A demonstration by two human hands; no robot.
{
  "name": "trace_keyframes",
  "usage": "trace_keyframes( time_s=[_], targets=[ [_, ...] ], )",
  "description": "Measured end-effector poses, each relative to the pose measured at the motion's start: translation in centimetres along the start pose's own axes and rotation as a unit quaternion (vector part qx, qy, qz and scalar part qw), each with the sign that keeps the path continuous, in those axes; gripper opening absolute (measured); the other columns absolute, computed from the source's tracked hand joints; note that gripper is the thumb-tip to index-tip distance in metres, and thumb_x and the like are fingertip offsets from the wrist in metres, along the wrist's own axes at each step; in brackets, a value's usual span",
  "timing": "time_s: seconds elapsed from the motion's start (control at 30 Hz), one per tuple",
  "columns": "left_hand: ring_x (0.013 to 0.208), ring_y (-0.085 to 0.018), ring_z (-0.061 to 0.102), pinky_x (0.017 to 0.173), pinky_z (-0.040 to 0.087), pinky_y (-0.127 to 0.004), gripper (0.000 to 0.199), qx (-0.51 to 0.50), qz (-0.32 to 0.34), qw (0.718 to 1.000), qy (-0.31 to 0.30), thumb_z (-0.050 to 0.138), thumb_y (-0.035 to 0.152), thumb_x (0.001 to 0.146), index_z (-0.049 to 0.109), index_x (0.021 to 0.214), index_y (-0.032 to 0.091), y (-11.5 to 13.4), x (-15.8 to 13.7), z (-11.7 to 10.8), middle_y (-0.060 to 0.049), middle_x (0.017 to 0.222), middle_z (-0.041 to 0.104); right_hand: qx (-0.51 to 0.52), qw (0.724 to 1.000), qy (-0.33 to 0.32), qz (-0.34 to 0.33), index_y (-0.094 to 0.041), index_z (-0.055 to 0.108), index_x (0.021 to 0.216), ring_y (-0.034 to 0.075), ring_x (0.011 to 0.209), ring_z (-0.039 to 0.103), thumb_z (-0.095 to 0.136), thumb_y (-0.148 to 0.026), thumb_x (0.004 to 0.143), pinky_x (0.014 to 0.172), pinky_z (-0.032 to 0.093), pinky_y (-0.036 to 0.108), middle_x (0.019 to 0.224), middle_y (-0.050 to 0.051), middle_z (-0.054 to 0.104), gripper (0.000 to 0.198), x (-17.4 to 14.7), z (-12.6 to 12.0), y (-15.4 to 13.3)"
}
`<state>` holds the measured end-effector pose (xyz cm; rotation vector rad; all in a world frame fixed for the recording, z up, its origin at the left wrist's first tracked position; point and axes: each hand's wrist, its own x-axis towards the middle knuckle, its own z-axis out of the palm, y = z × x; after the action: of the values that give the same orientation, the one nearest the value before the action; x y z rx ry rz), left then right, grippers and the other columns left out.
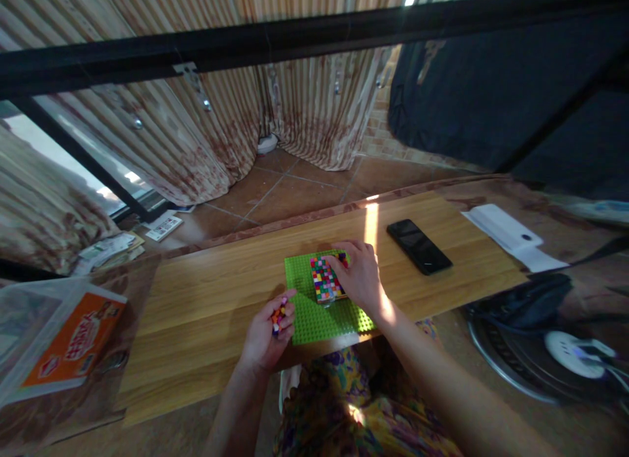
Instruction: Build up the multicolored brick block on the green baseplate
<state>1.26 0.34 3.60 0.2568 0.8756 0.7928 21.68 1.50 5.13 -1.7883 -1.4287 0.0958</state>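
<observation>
A green studded baseplate [301, 329] lies on the wooden board. On it sits a square block of small multicoloured toy bricks [325, 278], raised above the plate. My right hand [362, 277] reaches over the block's right side, thumb on its top and fingers bent around the far corner by a dark brick. Whatever is pinched there is hidden. Just left of the baseplate, my left hand [268, 326] is turned palm up, its fingers curled around several loose small bricks [278, 315] in orange, pink, white and purple.
To the right on the wooden board [196, 313] lies a black phone [419, 246]. A clear plastic box with an orange label [73, 339] stands at the left. White paper [508, 227] rests beyond the right end. A black bar crosses ahead, before striped curtains.
</observation>
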Motion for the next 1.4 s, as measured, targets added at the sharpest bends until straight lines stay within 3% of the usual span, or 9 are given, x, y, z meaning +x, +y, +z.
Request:
trace_keyframes(
  time_s=[0.27,0.57,0.67,0.83,1.1,1.4],
  targets=[
    [0.039,0.000,0.030,0.033,0.019,-0.011,0.022,0.016,0.008,1.000,-0.007,0.054,0.012,0.081,0.059,0.102,0.010,-0.1,0.1,0.0,0.006,0.060,0.043,0.039,0.997,-0.067,0.025,-0.022,0.071,0.088,0.020,0.090,0.062,0.059,-0.034,0.085,0.086,0.047,0.036,0.092,0.005,0.070,0.017,0.5,0.7,0.7],
    [0.041,0.001,0.031,0.035,0.020,-0.012,0.023,0.057,0.043,0.997,-0.022,0.068,0.020,0.074,0.060,0.093,0.011,-0.8,0.2,-0.4,0.006,0.061,0.046,0.065,0.988,-0.135,0.035,-0.024,0.072,0.087,0.015,0.082,0.063,0.055,-0.035,0.088,0.079,0.047,0.028,0.086,0.001,0.071,0.020,0.8,0.5,0.7],
    [0.041,0.001,0.031,0.036,0.020,-0.012,0.028,0.075,0.060,0.995,-0.026,0.073,0.025,0.071,0.060,0.092,0.011,-1.1,0.2,-0.5,0.006,0.062,0.048,0.066,0.991,-0.117,0.017,-0.023,0.072,0.089,0.016,0.084,0.064,0.055,-0.033,0.087,0.080,0.048,0.030,0.088,0.002,0.071,0.019,0.8,0.3,0.8],
    [0.040,0.000,0.031,0.036,0.019,-0.012,0.033,0.084,0.077,0.993,-0.037,0.075,0.036,0.071,0.061,0.089,0.012,-1.5,0.1,-0.7,0.008,0.057,0.044,0.075,0.996,-0.017,-0.045,-0.022,0.070,0.097,0.019,0.095,0.061,0.050,-0.028,0.091,0.088,0.046,0.035,0.101,0.007,0.068,0.022,-0.9,-0.6,-0.6],
    [0.038,0.000,0.029,0.037,0.018,-0.014,0.038,0.073,0.076,0.994,-0.036,0.072,0.047,0.073,0.056,0.079,0.013,-1.5,0.1,-0.6,0.008,0.054,0.045,0.063,0.974,-0.144,-0.161,-0.025,0.070,0.098,0.020,0.100,0.055,0.056,-0.028,0.089,0.090,0.040,0.038,0.105,0.005,0.067,0.017,-4.8,0.1,-4.3],
    [0.040,-0.001,0.032,0.041,0.019,-0.015,0.045,0.057,0.083,0.995,-0.018,0.075,0.050,0.069,0.047,0.065,0.015,-1.8,0.3,-0.7,0.008,0.051,0.044,0.040,0.968,-0.166,-0.185,-0.024,0.069,0.089,0.020,0.095,0.052,0.062,-0.029,0.086,0.090,0.036,0.037,0.098,0.002,0.067,0.009,-5.4,0.7,-5.8]
  ],
)
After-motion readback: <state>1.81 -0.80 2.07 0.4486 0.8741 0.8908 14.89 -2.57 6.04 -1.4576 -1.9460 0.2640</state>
